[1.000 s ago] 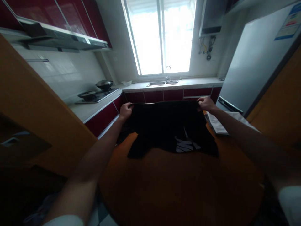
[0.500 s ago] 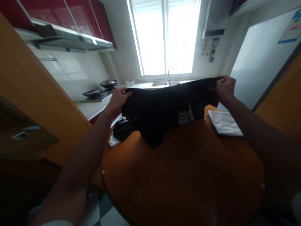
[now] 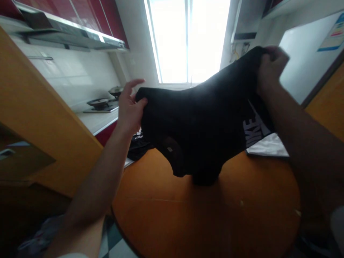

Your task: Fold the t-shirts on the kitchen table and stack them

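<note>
A black T-shirt (image 3: 199, 122) with a white Nike print hangs stretched between my hands above the round wooden table (image 3: 172, 222). My left hand (image 3: 130, 107) pinches its left end between thumb and fingers, with the index finger raised. At the other end, my right hand (image 3: 271, 70) grips the cloth, held higher and slightly blurred. The neckline with a small label shows at the lower left of the shirt, and its lowest part hangs close to the tabletop.
A dark printed garment (image 3: 138, 148) lies on the table's left far side. Folded white cloth (image 3: 268, 146) lies on the right, partly behind the shirt and my forearm. Beyond stand a stove with pans (image 3: 99, 104), a window (image 3: 188, 43) and a white fridge (image 3: 298, 53).
My right hand has risen and moved right, pulling that end of the shirt up. My left hand has risen slightly and its index finger has lifted. The neckline with its label has come into view.
</note>
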`<state>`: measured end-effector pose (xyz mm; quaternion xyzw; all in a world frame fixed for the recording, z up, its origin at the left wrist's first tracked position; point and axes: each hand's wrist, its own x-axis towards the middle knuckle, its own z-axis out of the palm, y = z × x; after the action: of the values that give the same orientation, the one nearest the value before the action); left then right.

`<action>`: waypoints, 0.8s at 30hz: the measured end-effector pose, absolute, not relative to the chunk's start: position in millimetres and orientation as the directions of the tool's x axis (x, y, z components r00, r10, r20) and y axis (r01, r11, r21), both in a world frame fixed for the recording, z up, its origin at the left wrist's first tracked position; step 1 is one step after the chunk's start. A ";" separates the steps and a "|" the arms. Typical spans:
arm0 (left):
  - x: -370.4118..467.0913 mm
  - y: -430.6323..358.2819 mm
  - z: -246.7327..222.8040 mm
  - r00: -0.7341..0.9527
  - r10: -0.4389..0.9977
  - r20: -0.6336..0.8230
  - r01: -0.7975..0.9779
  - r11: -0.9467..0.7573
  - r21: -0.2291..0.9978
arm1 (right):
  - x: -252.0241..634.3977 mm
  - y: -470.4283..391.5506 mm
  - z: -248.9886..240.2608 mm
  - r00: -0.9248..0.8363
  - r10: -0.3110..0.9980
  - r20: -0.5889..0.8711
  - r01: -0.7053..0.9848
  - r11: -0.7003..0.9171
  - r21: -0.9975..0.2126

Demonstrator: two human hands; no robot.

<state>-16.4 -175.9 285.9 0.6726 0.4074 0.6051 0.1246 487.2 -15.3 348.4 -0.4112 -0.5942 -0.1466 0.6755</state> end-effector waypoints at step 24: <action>-69.6 -181.8 27.9 0.141 0.866 0.479 0.954 -0.248 0.166 | 249.9 -202.2 47.8 -0.305 0.809 0.502 0.661 0.559 -0.501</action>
<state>-69.6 -181.8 27.9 0.7501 0.6069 0.2472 -0.0891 249.9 -202.2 47.8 -0.4585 -0.8016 0.1004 0.3703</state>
